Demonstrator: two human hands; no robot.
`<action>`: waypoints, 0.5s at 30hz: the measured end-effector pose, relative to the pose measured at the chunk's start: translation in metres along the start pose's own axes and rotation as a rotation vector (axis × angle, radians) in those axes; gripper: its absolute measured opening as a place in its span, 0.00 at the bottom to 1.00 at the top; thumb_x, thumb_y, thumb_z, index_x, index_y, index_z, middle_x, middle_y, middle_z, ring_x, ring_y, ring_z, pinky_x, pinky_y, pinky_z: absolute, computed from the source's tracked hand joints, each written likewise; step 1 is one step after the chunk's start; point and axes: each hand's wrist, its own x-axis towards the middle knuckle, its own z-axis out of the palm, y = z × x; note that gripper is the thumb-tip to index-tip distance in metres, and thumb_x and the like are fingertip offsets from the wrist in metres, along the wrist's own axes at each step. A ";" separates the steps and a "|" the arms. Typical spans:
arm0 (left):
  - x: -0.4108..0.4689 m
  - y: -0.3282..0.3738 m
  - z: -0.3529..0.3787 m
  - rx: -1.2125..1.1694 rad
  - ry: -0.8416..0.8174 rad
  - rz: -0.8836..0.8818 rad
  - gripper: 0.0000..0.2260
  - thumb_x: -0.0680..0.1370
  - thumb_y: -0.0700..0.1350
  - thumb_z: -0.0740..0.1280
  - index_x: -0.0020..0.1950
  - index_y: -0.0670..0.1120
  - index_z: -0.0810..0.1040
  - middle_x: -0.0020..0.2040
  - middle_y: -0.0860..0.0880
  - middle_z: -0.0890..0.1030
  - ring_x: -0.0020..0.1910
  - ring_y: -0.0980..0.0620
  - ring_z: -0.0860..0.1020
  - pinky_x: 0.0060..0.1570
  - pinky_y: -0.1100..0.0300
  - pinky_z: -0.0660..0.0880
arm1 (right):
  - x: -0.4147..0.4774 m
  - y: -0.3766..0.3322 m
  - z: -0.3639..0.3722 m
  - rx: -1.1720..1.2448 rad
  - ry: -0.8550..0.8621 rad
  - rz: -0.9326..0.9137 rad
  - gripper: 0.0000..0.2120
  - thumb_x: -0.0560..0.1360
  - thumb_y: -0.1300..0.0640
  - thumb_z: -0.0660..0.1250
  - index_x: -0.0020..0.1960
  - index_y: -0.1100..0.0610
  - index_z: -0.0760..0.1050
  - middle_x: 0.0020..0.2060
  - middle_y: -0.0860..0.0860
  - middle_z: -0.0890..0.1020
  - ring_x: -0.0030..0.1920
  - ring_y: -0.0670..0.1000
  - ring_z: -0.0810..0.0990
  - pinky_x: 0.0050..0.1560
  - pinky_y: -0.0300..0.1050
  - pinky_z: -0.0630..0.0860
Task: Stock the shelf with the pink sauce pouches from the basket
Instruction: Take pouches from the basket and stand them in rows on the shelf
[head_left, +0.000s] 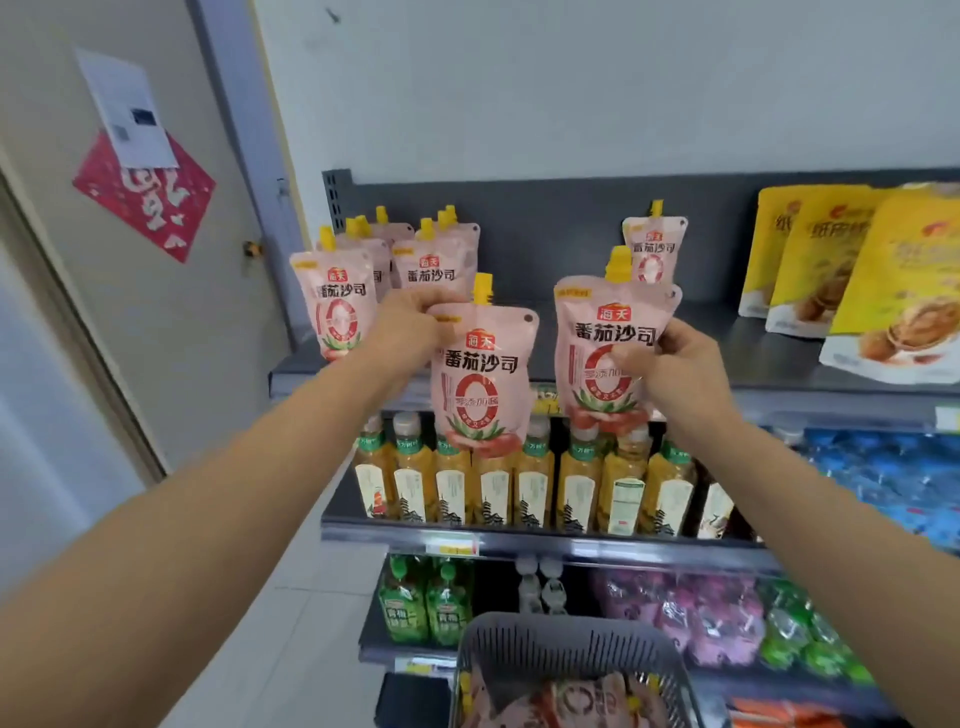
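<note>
My left hand (410, 325) grips the top left corner of a pink sauce pouch (480, 384) with a yellow cap, held upright in front of the top shelf (727, 338). My right hand (670, 364) grips a second pink pouch (605, 343) by its right side, also upright at the shelf's front edge. Several more pink pouches (335, 299) stand at the shelf's left end, and one (653, 252) stands further back in the middle. The grey basket (566, 644) below holds more pink pouches (576, 701).
Yellow snack bags (878, 280) fill the right of the top shelf. Amber drink bottles (519, 478) line the shelf below, with blue packs (893, 478) to their right. Green bottles (423, 608) and purple packs sit lower. A door with a red paper is at left.
</note>
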 end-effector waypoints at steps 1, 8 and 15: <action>0.005 0.006 -0.007 -0.028 0.045 0.002 0.15 0.73 0.30 0.65 0.41 0.52 0.78 0.41 0.51 0.82 0.39 0.54 0.81 0.33 0.60 0.78 | 0.005 -0.005 0.004 0.008 -0.002 -0.007 0.12 0.71 0.68 0.69 0.46 0.51 0.79 0.45 0.48 0.84 0.47 0.50 0.83 0.44 0.49 0.80; 0.048 0.025 -0.045 -0.093 0.189 0.078 0.13 0.73 0.29 0.65 0.49 0.46 0.78 0.49 0.48 0.80 0.44 0.50 0.80 0.37 0.58 0.79 | 0.044 -0.020 0.035 0.037 -0.002 -0.014 0.13 0.72 0.67 0.69 0.42 0.48 0.78 0.37 0.42 0.85 0.44 0.45 0.83 0.40 0.45 0.80; 0.102 0.014 -0.056 -0.039 0.196 0.078 0.15 0.75 0.31 0.64 0.42 0.51 0.78 0.42 0.50 0.81 0.39 0.54 0.80 0.32 0.62 0.77 | 0.082 -0.017 0.058 0.029 0.035 -0.027 0.12 0.72 0.67 0.68 0.43 0.49 0.78 0.37 0.42 0.84 0.42 0.46 0.84 0.32 0.40 0.80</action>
